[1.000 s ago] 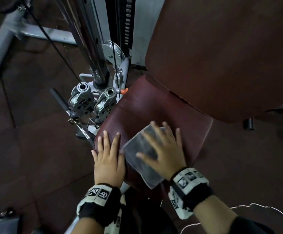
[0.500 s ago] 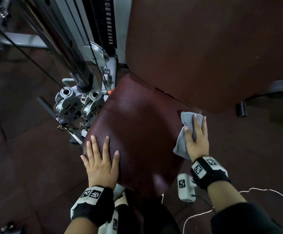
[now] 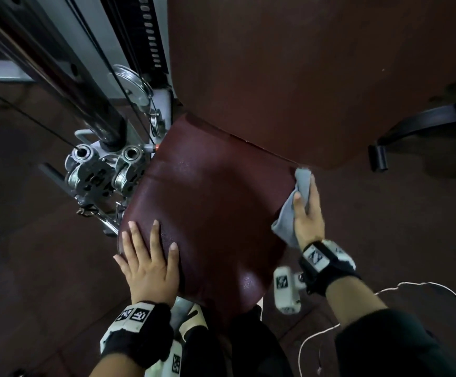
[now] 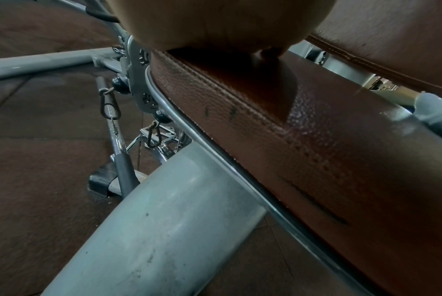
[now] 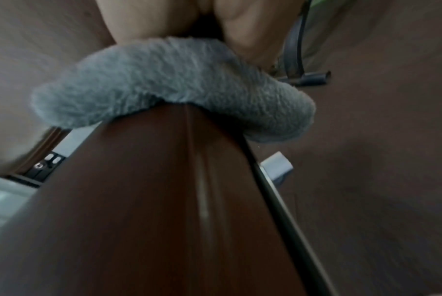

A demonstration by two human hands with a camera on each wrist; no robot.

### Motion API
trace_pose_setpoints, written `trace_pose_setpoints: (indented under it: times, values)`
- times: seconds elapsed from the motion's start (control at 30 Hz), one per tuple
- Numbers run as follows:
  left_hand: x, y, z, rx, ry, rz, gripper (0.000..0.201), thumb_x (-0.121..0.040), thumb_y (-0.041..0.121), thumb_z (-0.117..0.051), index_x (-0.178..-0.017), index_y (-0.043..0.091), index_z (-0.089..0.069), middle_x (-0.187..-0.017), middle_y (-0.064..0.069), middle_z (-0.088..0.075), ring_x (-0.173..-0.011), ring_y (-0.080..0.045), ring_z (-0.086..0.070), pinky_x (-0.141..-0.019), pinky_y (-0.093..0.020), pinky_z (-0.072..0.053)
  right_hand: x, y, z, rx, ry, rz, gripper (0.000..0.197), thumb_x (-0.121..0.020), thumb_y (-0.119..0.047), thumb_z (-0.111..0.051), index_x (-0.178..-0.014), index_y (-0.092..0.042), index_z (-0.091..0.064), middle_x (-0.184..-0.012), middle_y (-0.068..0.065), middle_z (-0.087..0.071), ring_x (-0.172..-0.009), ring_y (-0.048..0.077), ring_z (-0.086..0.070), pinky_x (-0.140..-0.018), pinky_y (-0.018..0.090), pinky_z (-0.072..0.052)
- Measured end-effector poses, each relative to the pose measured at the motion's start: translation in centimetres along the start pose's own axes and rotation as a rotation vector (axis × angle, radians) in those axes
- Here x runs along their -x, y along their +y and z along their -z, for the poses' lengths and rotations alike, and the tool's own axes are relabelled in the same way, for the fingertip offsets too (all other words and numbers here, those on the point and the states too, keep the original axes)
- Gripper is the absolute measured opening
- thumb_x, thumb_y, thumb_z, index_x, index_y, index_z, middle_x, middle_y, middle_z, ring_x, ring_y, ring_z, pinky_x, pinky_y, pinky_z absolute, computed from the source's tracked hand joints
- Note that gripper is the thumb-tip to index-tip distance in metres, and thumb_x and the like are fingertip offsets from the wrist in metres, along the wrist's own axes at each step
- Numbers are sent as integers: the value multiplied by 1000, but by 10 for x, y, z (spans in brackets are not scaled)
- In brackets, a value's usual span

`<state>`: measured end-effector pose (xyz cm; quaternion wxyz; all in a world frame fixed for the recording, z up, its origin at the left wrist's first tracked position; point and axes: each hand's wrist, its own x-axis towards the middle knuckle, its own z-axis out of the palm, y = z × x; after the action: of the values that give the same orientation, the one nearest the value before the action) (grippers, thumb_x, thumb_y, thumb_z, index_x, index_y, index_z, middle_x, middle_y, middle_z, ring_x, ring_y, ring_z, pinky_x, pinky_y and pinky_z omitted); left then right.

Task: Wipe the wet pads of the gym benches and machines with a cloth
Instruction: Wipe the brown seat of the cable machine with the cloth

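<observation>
The dark red seat pad [image 3: 216, 202] lies below the tilted back pad [image 3: 303, 77] and shows fine wet specks. My left hand [image 3: 148, 257] rests flat on the seat's near left corner with its fingers spread; in the left wrist view its palm [image 4: 214, 22] sits on the pad's stitched side [image 4: 316, 140]. My right hand [image 3: 309, 213] presses a grey fluffy cloth [image 3: 285, 221] onto the seat's right edge, fingers fairly straight. In the right wrist view the cloth [image 5: 176, 90] drapes over the pad's edge [image 5: 151, 200] under my fingers [image 5: 164, 18].
Metal pulleys [image 3: 99, 170] and a cable column [image 3: 85, 77] stand just left of the seat. A thick grey frame tube [image 4: 151, 230] runs under it, beside a bar with clips [image 4: 113, 124]. A white cord [image 3: 411, 287] lies on the dark floor at right, near a black foot [image 3: 377, 156].
My right hand has slid the cloth from the middle of the seat out to its right edge. The left hand has stayed on the near left corner.
</observation>
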<state>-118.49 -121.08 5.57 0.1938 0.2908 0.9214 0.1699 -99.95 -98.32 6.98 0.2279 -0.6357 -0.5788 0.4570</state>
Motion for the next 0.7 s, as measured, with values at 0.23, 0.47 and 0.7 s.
trace_pose_setpoints:
  times: [0.23,0.47,0.7]
  values:
    - [1,2,2,18,-14,-6,70,-87,59,-17,-151,30,-15,-161,-6,7,-147,-26,8,-113,-56,6,133,51,-23,-74,-47,-64,54,-98,-24,-46,-142,-41,-20,-150,-19,-26,-126,-25,-22,-99,-3,-18]
    - [-1,-1,4,50,-54,-20,73,-84,61,-15,-151,32,-13,-160,-4,11,-146,-24,11,-113,-55,8,73,28,-13,29,-20,-30,55,-97,-36,-46,-146,-42,-21,-151,-17,-30,-135,-1,-28,-107,11,-19]
    - [0,-7,6,43,-65,-84,71,-85,60,-14,-150,31,-7,-159,-8,10,-147,-28,8,-113,-56,5,99,28,-25,-84,81,-60,54,-97,-35,-48,-146,-40,-25,-144,-29,-27,-130,-10,-26,-91,-9,-15]
